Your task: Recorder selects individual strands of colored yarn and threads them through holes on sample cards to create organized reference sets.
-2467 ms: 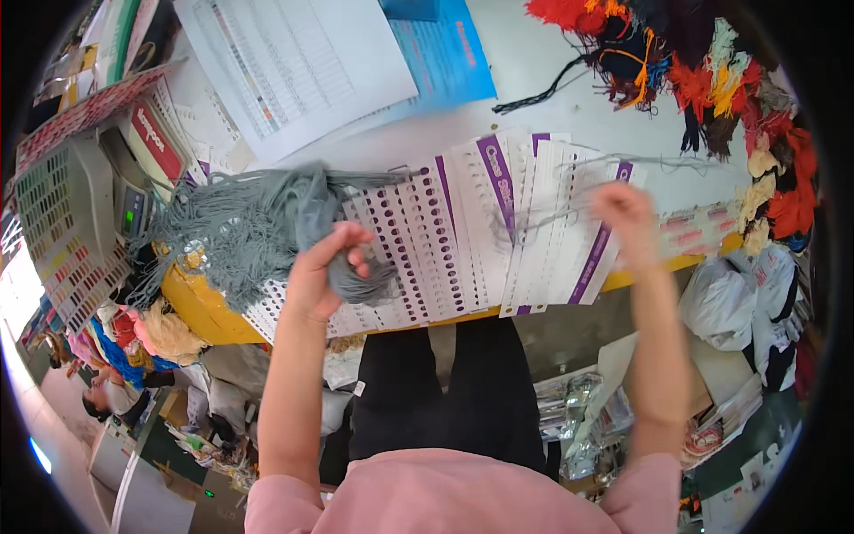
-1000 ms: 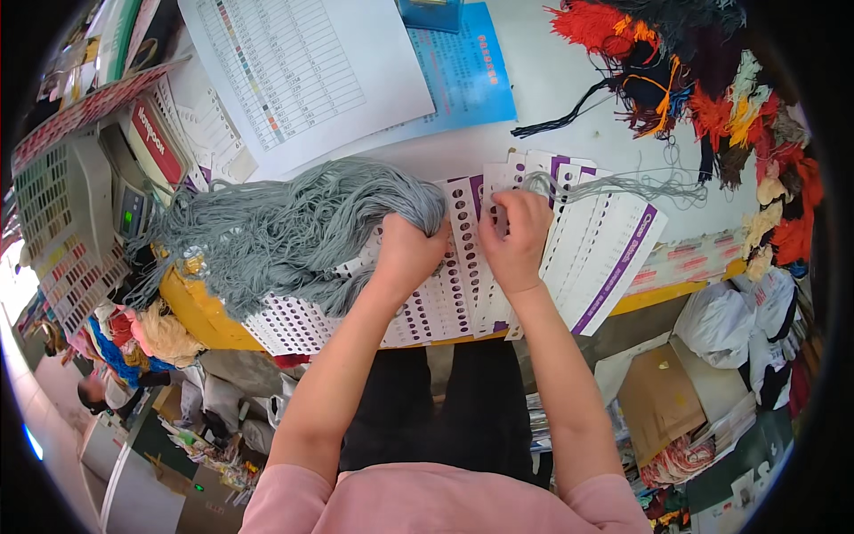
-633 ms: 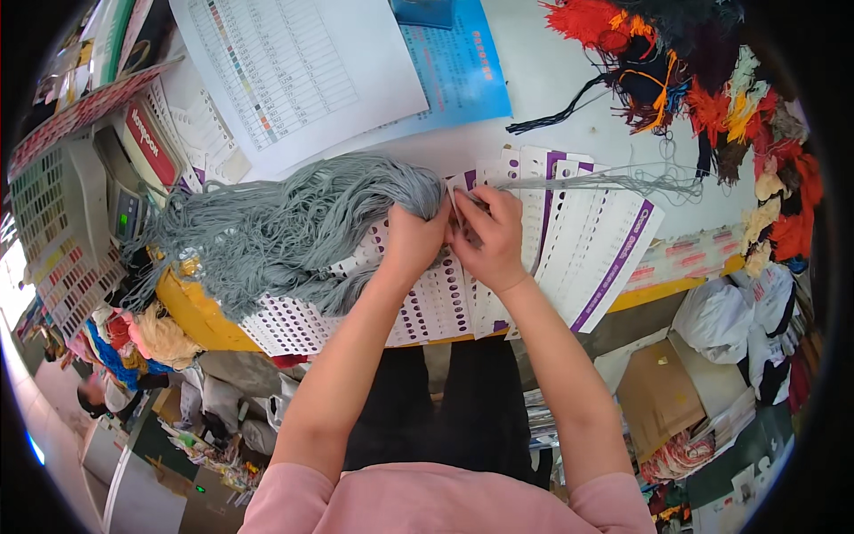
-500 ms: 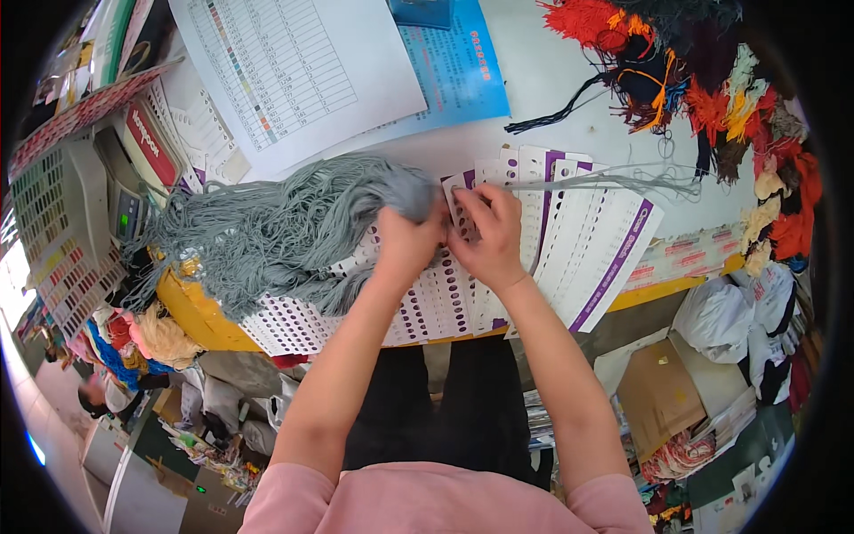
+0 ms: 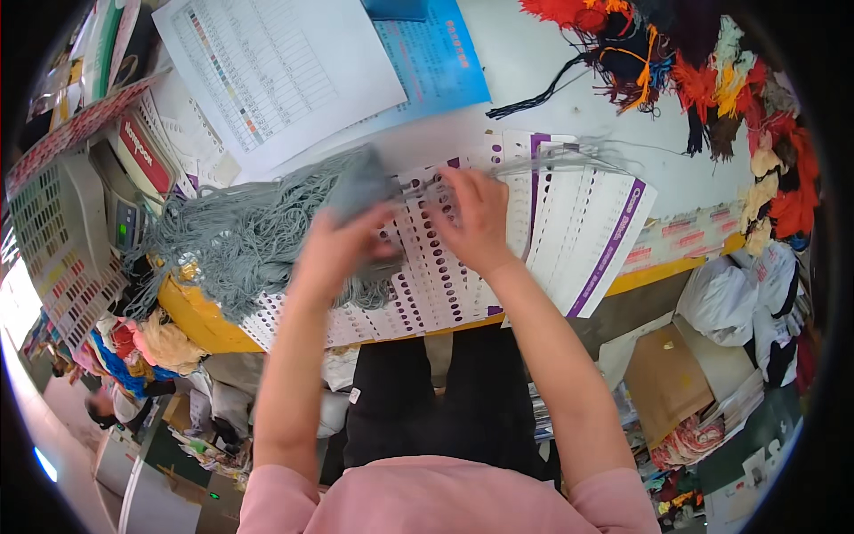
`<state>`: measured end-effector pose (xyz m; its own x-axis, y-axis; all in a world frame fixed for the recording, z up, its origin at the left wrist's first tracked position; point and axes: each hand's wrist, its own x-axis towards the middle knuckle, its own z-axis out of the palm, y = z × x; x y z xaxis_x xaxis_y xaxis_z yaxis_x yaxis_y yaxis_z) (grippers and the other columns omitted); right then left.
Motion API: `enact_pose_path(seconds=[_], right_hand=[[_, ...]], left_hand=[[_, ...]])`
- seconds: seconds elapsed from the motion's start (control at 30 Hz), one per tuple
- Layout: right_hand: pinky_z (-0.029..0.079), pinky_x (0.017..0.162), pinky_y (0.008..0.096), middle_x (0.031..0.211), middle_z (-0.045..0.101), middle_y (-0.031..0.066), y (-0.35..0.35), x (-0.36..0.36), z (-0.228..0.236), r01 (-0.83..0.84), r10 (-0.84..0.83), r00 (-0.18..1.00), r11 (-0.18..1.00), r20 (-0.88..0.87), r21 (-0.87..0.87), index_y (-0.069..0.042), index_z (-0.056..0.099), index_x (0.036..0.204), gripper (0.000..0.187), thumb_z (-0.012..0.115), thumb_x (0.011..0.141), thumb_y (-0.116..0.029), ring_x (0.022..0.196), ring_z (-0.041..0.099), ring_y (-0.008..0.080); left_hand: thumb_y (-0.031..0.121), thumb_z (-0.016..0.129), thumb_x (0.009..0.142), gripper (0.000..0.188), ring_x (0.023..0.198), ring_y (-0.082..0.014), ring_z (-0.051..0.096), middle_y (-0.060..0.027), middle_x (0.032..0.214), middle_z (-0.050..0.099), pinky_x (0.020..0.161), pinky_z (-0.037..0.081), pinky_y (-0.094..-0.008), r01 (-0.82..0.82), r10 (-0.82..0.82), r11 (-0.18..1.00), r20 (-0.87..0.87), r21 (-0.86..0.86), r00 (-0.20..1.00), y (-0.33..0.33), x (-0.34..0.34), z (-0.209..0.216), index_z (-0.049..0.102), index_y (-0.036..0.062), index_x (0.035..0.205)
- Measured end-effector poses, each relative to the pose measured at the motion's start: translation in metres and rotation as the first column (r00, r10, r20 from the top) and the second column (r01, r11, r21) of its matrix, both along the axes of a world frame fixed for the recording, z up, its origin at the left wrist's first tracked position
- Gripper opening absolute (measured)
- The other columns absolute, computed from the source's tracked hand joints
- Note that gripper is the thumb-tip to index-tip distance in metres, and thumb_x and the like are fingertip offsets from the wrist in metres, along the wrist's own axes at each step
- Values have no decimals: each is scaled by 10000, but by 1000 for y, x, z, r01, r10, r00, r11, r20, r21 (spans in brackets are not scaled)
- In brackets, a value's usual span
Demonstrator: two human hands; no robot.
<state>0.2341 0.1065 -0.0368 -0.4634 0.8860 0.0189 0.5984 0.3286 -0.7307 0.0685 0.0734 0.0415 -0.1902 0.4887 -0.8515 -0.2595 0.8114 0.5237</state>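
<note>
A large tangled hank of grey embroidery thread (image 5: 249, 222) lies over the left part of the table. My left hand (image 5: 342, 245), smeared by motion, grips the blurred upper end of this thread. Several grey strands stretch from there to my right hand (image 5: 476, 214), whose thumb and fingers are closed on them. Past the right hand, loose strand ends (image 5: 587, 158) trail rightward. Beneath both hands lie white thread cards (image 5: 427, 267) punched with rows of holes, fanned out, some with purple edges.
A printed chart sheet (image 5: 294, 80) overlaps a blue sheet (image 5: 445, 53) at the back. Red, orange and black thread bundles (image 5: 623, 53) lie at the far right. A scale (image 5: 126, 222) and a plastic basket (image 5: 67, 222) stand left. Below the table's right side are white plastic bags (image 5: 721, 298) and a cardboard box (image 5: 667, 383).
My left hand has moved left, away from the right hand, carrying the thread end with it. Strands now span the wider gap. The right hand has shifted slightly left, and the trailing ends were drawn leftward.
</note>
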Motion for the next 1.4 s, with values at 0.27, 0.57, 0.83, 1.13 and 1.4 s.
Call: enact_pose_path(seconds=[0.27, 0.57, 0.83, 1.13, 1.4], right_hand=[[267, 780, 354, 924, 469, 53, -4, -10, 2, -1, 2, 996, 1000, 94, -3, -111, 455, 1028, 422, 599, 635, -169, 899, 405, 218], [375, 673, 276, 886, 454, 72, -7, 4, 43, 56, -113, 970, 965, -214, -255, -38, 525, 816, 206, 612, 632, -75, 815, 464, 198], [354, 447, 182, 649, 534, 17, -27, 13, 119, -265, -509, 791, 218, -341, -939, 15, 574, 784, 86, 539, 728, -40, 504, 462, 53], [357, 395, 181, 635, 539, 45, -22, 30, 119, -304, -733, 636, 51, -242, -951, 18, 560, 790, 92, 488, 746, -20, 441, 430, 68], [290, 401, 162, 706, 549, 11, -28, 26, 119, -255, -585, 761, 126, -279, -959, 27, 589, 780, 95, 526, 738, -31, 473, 412, 35]], left_hand=[[166, 376, 858, 347, 439, -39, 419, 3, 676, 517, 603, 456, -243, -804, 862, 501, -96, 322, 499, -107, -199, 95, 339, 14, 1168], [222, 436, 817, 404, 941, -189, 482, -171, 1120, 439, 718, 425, -319, -540, 452, 838, 649, -75, 612, -67, 3, 110, 401, -60, 1105], [310, 346, 866, 441, 869, -187, 508, -120, 1046, 484, 735, 428, -312, -462, 369, 885, 683, -52, 630, -44, 47, 55, 379, -34, 1140], [238, 392, 848, 358, 982, -205, 468, -148, 1140, 428, 787, 407, -326, -309, 219, 948, 542, 81, 812, -47, 59, 55, 477, -55, 1036], [244, 335, 863, 378, 1034, -209, 429, -142, 1167, 409, 851, 363, -328, -411, 311, 912, 665, -6, 679, -43, 63, 47, 461, -51, 1063]])
